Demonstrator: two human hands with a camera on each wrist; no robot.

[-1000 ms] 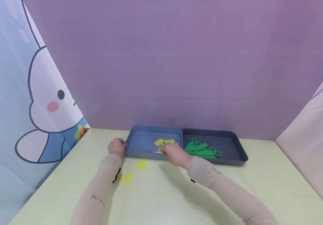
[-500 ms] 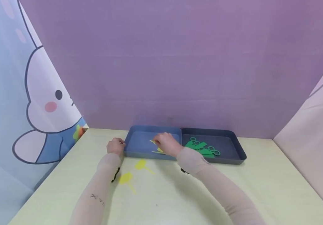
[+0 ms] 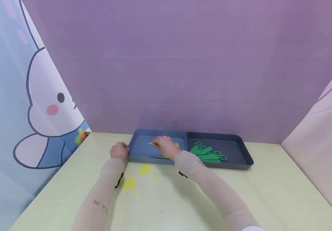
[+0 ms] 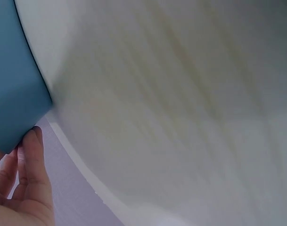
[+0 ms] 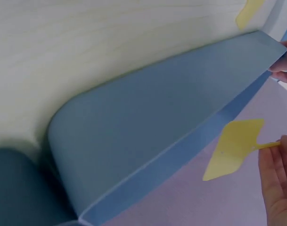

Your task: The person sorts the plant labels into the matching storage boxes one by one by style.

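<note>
My right hand point(image 3: 166, 147) is over the blue tray point(image 3: 141, 146), its finger and thumb pinching the thin stem of a flat yellow plant label point(image 5: 235, 149). In the right wrist view the label's broad slanted head points away from the fingers. More yellow labels point(image 3: 177, 145) lie in the tray, partly hidden behind that hand. At the tray's left side, my left hand point(image 3: 119, 150) grips the edge near the front corner; the left wrist view shows fingertips point(image 4: 34, 141) against the tray wall. Two yellow labels point(image 3: 144, 169) lie on the table in front.
A dark grey tray point(image 3: 239, 154) adjoins the blue one on the right and holds several green tags with ring ends point(image 3: 209, 153). Behind both trays rises a purple cloth backdrop point(image 3: 183, 80). Printed cloth point(image 3: 47, 96) hangs on the left.
My right hand has moved left and slightly away from me over the blue tray, with a yellow plant label now between its fingers. My left hand has stayed at the tray's edge.
</note>
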